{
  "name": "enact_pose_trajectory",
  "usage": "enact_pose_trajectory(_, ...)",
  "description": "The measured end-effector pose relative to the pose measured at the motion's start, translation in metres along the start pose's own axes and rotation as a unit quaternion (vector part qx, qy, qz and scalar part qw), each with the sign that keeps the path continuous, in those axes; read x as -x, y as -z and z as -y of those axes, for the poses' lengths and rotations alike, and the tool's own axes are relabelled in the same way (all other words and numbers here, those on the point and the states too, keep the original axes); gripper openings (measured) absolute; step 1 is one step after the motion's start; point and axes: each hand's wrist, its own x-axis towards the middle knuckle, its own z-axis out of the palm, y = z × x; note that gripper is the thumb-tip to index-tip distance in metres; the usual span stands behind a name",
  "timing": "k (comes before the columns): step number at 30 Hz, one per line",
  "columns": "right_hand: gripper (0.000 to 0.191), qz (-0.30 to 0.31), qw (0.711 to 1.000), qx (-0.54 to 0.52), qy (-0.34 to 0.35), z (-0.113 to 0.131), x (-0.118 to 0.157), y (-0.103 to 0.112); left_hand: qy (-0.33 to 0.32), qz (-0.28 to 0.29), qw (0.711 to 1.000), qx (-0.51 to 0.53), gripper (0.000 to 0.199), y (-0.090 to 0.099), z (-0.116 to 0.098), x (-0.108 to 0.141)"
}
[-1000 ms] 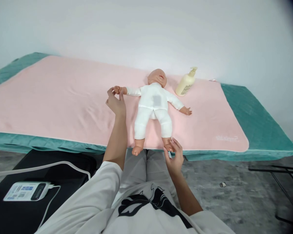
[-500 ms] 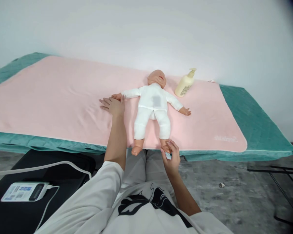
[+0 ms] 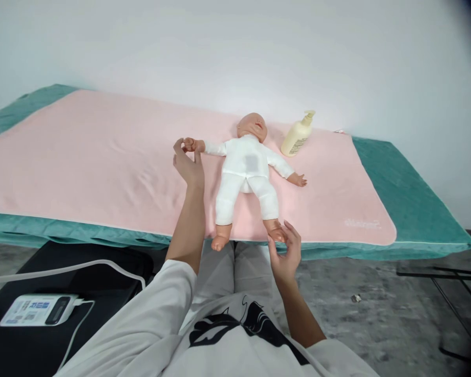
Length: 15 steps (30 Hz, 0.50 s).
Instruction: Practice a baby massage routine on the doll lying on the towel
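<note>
A baby doll (image 3: 245,162) in a white cloth suit lies on its back on the pink mat (image 3: 82,157), arms spread and feet at the front edge. My left hand (image 3: 189,165) has its fingers curled round the doll's hand on the left side. The doll's foot on the right is between the thumb and fingers of my right hand (image 3: 287,254). Its other foot, beside it, is untouched. Behind the doll's outstretched right-side arm stands a cream pump bottle (image 3: 297,136).
Under the mat is a green quilted cover (image 3: 408,191), with a white wall (image 3: 220,52) behind. At lower left, a white power bank (image 3: 37,310) with cables lies on a black surface (image 3: 113,293). Black metal legs (image 3: 451,303) stand at the right.
My left hand has gone from lying flat near the doll's hand to curling round it, lifting it slightly. My right hand has shifted right, taking the doll's foot along and spreading that leg outward.
</note>
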Motion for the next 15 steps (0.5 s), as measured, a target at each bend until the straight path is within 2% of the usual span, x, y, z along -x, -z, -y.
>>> enact_pose_trajectory(2, 0.045, -0.005, 1.0, -0.014, 0.0, 0.0, -0.008, 0.0, 0.003, -0.054, 0.998, 0.019, 0.046, -0.003, -0.013, 0.006)
enact_pose_trajectory(4, 0.041, -0.009, 1.0, -0.027, 0.005, 0.0, -0.017, -0.001, -0.019, -0.063, 0.998, 0.025, 0.048, -0.007, -0.025, 0.013)
enact_pose_trajectory(8, 0.036, -0.021, 0.999, -0.05, 0.003, 0.003, -0.038, -0.005, -0.072, -0.007, 0.996, 0.046, 0.044, -0.016, -0.038, 0.024)
enact_pose_trajectory(15, 0.034, -0.02, 0.997, -0.069, 0.006, 0.005, -0.063, -0.021, -0.206, 0.086, 0.974, 0.034, 0.032, -0.026, -0.039, 0.026)
